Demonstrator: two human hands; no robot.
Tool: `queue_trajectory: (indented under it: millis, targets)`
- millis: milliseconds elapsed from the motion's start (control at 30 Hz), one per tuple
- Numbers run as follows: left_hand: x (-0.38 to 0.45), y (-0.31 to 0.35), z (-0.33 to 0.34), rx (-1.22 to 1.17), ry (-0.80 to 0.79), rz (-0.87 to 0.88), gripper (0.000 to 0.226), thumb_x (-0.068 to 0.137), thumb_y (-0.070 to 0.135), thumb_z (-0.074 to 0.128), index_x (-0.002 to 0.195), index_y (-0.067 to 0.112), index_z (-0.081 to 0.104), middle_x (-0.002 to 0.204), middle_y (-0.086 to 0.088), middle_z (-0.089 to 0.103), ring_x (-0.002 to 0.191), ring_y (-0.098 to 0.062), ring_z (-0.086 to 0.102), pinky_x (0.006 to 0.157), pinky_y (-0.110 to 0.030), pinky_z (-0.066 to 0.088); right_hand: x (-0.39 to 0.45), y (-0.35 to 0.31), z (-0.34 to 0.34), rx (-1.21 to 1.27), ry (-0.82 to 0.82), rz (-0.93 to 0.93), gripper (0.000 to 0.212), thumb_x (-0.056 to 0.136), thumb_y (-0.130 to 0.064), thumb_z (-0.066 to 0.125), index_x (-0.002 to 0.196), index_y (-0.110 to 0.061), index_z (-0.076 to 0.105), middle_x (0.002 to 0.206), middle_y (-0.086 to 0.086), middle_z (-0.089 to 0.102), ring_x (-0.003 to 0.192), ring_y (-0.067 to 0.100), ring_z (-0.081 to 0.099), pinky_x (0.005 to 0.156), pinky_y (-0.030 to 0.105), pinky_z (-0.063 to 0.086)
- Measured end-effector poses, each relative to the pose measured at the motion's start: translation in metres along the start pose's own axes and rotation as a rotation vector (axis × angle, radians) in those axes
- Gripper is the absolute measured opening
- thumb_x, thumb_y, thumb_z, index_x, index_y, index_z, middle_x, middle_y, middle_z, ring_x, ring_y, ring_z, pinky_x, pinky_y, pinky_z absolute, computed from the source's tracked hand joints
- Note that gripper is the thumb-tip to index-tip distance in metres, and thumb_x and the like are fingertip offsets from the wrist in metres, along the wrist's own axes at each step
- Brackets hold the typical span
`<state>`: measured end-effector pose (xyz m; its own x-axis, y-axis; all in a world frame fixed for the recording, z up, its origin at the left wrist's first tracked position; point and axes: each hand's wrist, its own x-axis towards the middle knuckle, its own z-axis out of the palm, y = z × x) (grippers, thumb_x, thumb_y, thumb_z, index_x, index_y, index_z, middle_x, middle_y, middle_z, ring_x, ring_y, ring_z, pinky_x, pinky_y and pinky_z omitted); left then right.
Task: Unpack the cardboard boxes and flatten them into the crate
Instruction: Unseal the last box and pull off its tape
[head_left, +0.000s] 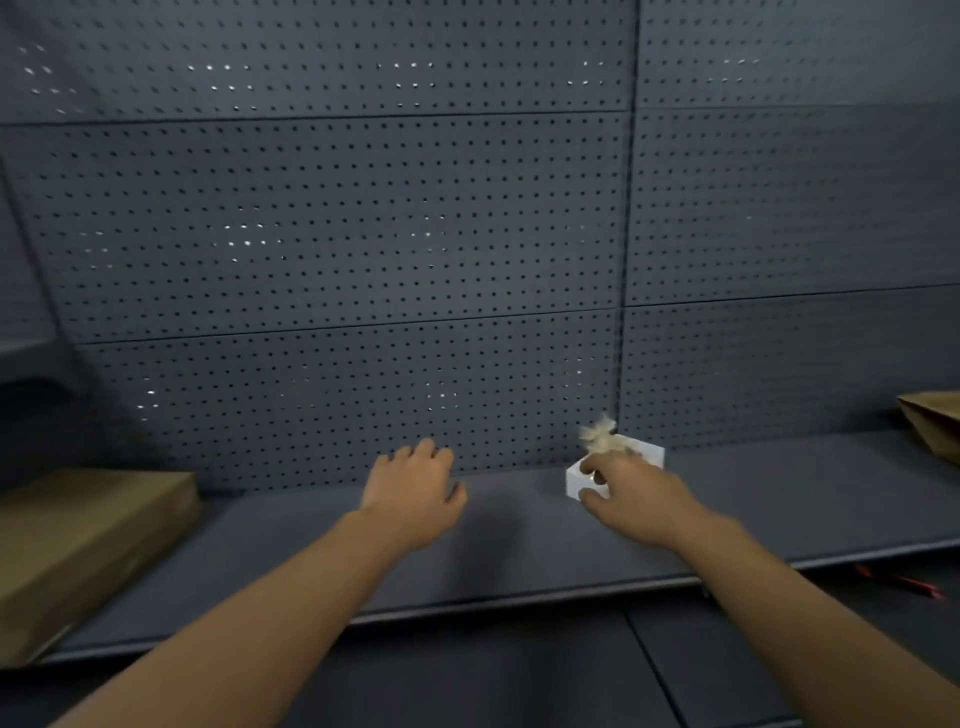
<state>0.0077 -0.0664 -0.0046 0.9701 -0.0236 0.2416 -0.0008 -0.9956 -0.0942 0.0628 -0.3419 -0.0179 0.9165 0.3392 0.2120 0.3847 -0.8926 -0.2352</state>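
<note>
My left hand (415, 493) is out over the gray shelf (509, 540) with its fingers loose and spread, and it holds nothing. My right hand (631, 501) reaches to a small white box (576, 480) that sits on the shelf near the back wall with little holes (337, 234). My fingers touch the box at its front, but the picture is blurry, so I cannot tell if they really hold it. Something pale and fluffy (602, 436) sticks up from the box, maybe paper stuffing. A flat brown cardboard box (78, 540) lies on the shelf far to my left. Another brown cardboard piece (932, 423) shows at the right edge
</note>
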Motion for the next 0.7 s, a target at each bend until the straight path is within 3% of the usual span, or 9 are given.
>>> queue_trajectory:
  millis: [167, 567, 700]
  targets:
    - [-0.028, -0.065, -0.002, 0.009, 0.019, -0.126, 0.048, 0.107, 0.048, 0.037, 0.146, 0.020, 0.045, 0.141, -0.005, 0.049, 0.126, -0.028, 0.050, 0.106, -0.043, 0.041, 0.032, -0.057, 0.013, -0.003, -0.015, -0.144, 0.039, 0.099, -0.042, 0.052, 0.132, -0.022, 0.057, 0.129, 0.001, 0.060, 0.113, 0.023, 0.060, 0.085, 0.037, 0.051]
    - [-0.103, -0.224, -0.019, 0.077, 0.068, -0.329, 0.035, 0.105, 0.048, 0.041, 0.123, 0.021, 0.053, 0.126, -0.004, 0.053, 0.118, -0.028, 0.052, 0.093, -0.041, 0.043, 0.072, -0.208, 0.039, 0.154, 0.018, -0.250, 0.038, 0.100, -0.039, 0.051, 0.134, -0.023, 0.060, 0.129, -0.004, 0.063, 0.109, 0.019, 0.062, 0.092, 0.042, 0.055]
    - [-0.132, -0.274, -0.010, 0.069, 0.061, -0.419, 0.042, 0.102, 0.052, 0.042, 0.130, 0.024, 0.055, 0.132, -0.002, 0.054, 0.123, -0.029, 0.052, 0.093, -0.042, 0.046, 0.082, -0.266, 0.061, 0.215, 0.022, -0.288, 0.035, 0.099, -0.037, 0.050, 0.129, -0.022, 0.062, 0.120, -0.004, 0.064, 0.102, 0.018, 0.062, 0.086, 0.039, 0.055]
